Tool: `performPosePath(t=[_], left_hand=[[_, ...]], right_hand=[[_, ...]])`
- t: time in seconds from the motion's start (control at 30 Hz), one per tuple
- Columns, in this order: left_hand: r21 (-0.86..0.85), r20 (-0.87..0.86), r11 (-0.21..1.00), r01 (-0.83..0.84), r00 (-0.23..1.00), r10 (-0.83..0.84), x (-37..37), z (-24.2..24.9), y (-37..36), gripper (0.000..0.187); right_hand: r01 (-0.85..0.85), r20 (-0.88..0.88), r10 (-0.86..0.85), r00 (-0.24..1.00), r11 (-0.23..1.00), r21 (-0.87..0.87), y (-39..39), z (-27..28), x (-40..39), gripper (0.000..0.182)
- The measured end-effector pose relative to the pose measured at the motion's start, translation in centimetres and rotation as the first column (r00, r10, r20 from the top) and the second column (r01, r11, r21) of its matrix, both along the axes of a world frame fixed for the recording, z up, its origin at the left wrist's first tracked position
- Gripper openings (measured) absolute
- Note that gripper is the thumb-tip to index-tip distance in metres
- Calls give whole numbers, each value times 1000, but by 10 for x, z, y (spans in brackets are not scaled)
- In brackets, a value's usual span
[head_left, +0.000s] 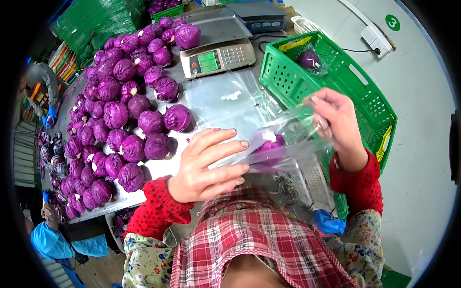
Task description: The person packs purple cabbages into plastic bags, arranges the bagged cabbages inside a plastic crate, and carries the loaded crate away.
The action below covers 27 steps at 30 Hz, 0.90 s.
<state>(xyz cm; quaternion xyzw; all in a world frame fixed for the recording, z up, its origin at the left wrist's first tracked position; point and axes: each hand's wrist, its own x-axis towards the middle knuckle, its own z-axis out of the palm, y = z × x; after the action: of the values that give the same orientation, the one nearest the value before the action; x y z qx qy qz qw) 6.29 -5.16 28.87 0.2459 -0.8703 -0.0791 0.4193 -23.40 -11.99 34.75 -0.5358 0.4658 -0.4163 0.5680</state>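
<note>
A red cabbage (270, 150) sits inside a clear plastic bag (288, 120) in front of my body. My right hand (337, 122) pinches the bag's upper edge between thumb and fingers. On the cabbage's left side, my left hand (206, 165) has its fingers stretched out and apart, the tips at the bag's left side. Whether they touch the plastic is hard to make out. A stack of flat clear bags (225, 98) lies on the table just beyond both hands.
Many loose red cabbages (115, 115) cover the table's left side. A digital scale (218, 57) stands behind the bags. To the right is a green crate (355, 86) with a bagged cabbage (309, 60) inside. Other people (45, 86) are at the far left.
</note>
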Motion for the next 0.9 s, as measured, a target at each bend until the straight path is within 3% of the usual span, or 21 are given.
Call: performPosePath(t=[0.07,0.13,0.17,0.2,0.23,0.27,0.3,0.4,0.43,0.53,0.67,0.73,0.8,0.83,0.87,0.9], left_hand=[[-30,88,1000,4,996,-1,11,6,-1,23],[159,-4,987,5,1000,-5,30,0,-1,24],[38,11,997,64,998,-65,36,9,-7,37],[43,17,997,60,998,-61,32,19,0,37],[263,-3,965,14,1000,-14,23,30,9,46],[312,36,950,-6,999,-5,18,25,13,57],[357,77,934,-30,997,2,13,20,16,69],[282,434,934,-218,897,78,27,-3,13,32],[291,357,934,-205,929,93,31,-4,13,17],[317,227,942,-107,973,34,37,12,13,15],[403,40,915,27,998,-47,42,49,-1,10],[350,76,928,-129,991,110,42,30,-14,10],[458,64,847,-270,960,271,48,36,-15,10],[276,181,920,-278,955,235,45,52,-14,11],[166,184,974,-154,975,123,39,53,-13,10],[148,124,974,-172,980,155,38,56,-13,12]], right_hand=[[-37,24,36,999,998,50,-7,-5,11,16],[-138,-57,137,989,990,-16,-13,-9,22,15],[-101,-25,100,995,995,-25,-12,-4,29,14],[-104,-18,104,994,994,-21,-11,-4,32,14],[-103,62,101,993,995,20,-13,-3,35,13],[-105,140,96,985,993,56,-15,-2,38,13],[-163,77,162,984,987,-1,-17,-9,40,12],[-139,1,139,990,989,-52,-17,-11,40,12],[-142,-1,142,990,988,-55,-19,-11,39,12],[-164,117,158,980,986,40,-19,-15,31,12],[-171,-171,155,973,982,-85,-30,1,19,15],[-153,-138,139,981,984,-93,-34,-10,17,16],[-287,-458,197,867,948,-135,-53,-53,24,15],[-341,-432,249,867,928,-150,-60,-67,28,17],[-339,-425,247,871,927,-157,-56,-57,34,17],[-305,-359,235,903,940,-153,-49,-39,41,16]])
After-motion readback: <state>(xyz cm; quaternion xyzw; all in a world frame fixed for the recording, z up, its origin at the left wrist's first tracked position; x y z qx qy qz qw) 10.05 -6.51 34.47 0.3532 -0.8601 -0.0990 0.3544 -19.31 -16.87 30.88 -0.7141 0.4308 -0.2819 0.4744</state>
